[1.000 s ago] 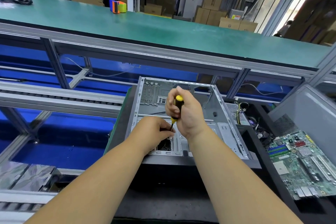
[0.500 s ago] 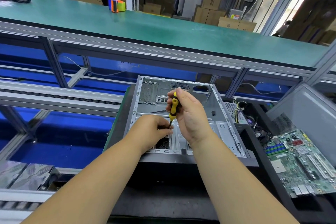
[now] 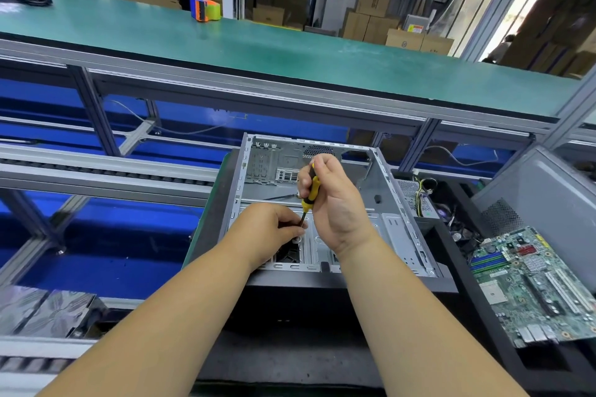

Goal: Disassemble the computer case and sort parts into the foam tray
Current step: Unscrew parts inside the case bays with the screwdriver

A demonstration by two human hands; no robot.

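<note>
Grey sheet metal forms the open computer case point(image 3: 380, 203), which lies on its side in the lower middle of the frame with its bare interior facing up. Over its near half, the right hand point(image 3: 338, 203) is wrapped around the yellow-and-black handle of a screwdriver point(image 3: 310, 192), held nearly upright with the shaft pointing down toward the case floor. The left hand point(image 3: 269, 229) sits just left of the shaft, fingers curled in and pinching at the tip — whatever small part lies between them is too hidden to tell. A round silver fitting point(image 3: 296, 239) shows just below those fingertips on the metal panel.

Right of the case, a black foam tray point(image 3: 483, 316) fills the lower right of the frame. A green motherboard point(image 3: 535, 284) rests tilted in it, and farther back in the tray lie a perforated grey unit with a bundle of coloured wires point(image 3: 422, 193). A grey case panel point(image 3: 545, 190) with a mesh vent leans at the right edge.

Behind it all, a long green-topped bench point(image 3: 258, 51) on an aluminium frame runs across the upper half — an orange and green tape dispenser point(image 3: 206, 11) stands on it at upper centre, with cardboard boxes point(image 3: 374, 16) stacked beyond.
</note>
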